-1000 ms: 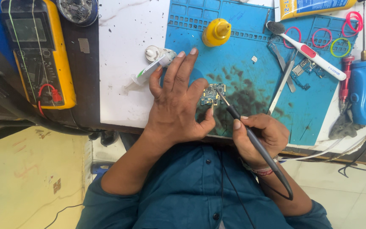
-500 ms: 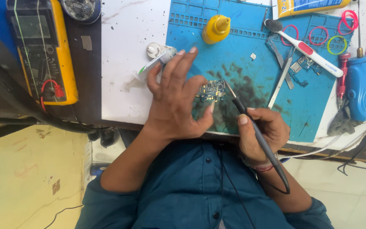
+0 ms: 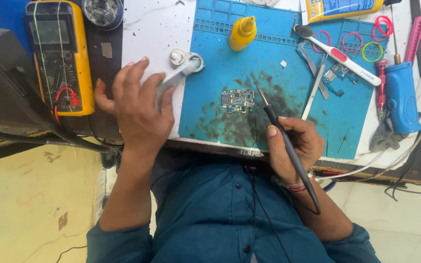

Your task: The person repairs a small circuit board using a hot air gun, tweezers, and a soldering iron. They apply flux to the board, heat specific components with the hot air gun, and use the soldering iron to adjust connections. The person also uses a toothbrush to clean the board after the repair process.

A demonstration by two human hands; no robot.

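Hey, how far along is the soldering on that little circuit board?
Looks mid-job. Done: the circuit board lies on the blue mat, which is smudged dark around it. In hand: the right hand holds the soldering iron, tip just beside the board; the left hand is over a pale tube by the round tin. Left: which joints remain is too small to tell.
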